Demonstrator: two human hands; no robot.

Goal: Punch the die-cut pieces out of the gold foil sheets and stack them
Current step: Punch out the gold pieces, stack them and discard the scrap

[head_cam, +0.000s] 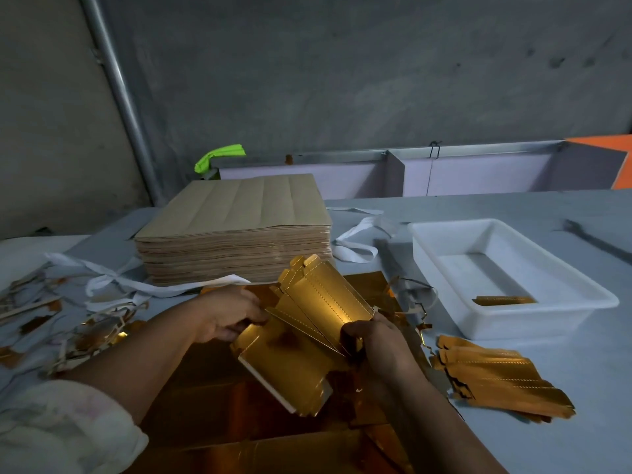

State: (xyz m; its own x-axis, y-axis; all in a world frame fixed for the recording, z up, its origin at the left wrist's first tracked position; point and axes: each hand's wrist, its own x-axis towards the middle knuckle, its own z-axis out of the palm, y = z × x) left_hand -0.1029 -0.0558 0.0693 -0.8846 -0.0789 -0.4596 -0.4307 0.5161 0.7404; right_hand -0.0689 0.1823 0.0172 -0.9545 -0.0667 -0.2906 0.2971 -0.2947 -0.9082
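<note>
Gripping a fanned bundle of gold foil die-cut card pieces (318, 302) between them, both hands are holding it in the air just above the flat gold foil sheets (273, 446) lying on the pale grey table (513, 206). The left hand (229, 316) is clasping the bundle's left edge with its fingers curled round the card. The right hand (372, 340) is gripping the near right end, fingers wrapped closed over it. The pieces are spreading apart at the far end and tilting up toward a tall stack of brown-backed sheets (232, 227) sitting behind them.

A loose, slanting pile of punched gold pieces (496, 378) is lying on the table to the right of the right forearm, apart from the hands. Beyond it a white rectangular plastic tray (427, 230) is holding one narrow gold strip (502, 300) at its near end. Torn gold and white offcuts (51, 330) are littering the table on the left, and white strapping bands (355, 241) are curling beside the brown stack.
</note>
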